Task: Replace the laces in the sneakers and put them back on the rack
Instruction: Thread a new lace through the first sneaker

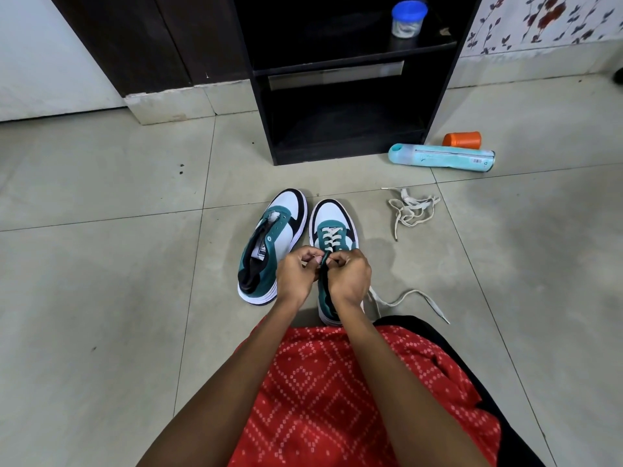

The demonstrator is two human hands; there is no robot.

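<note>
left hand [296,278]: fingers curled tight, pinching lace at the top eyelets of the right sneaker
right hand [349,274]: fingers closed too, gripping the same lace by the tongue
right sneaker [332,227]: 12 o'clock of hands, white lace [332,239] crossed through lower eyelets, loose end [414,298] trailing to 4 o'clock on the floor [101,281]
left sneaker [269,244]: touching side by side at 9 o'clock of the other, unlaced
spare lace [413,210]: heap at 2 o'clock
rack [340,96]: 12 o'clock, bottom shelf bare, blue-lidded jar [408,20] above
bottle [441,158], orange cup [462,140]: right of rack base

Teal-white sneakers [269,244] side by side; right one [332,230] laced, left unlaced.
</note>
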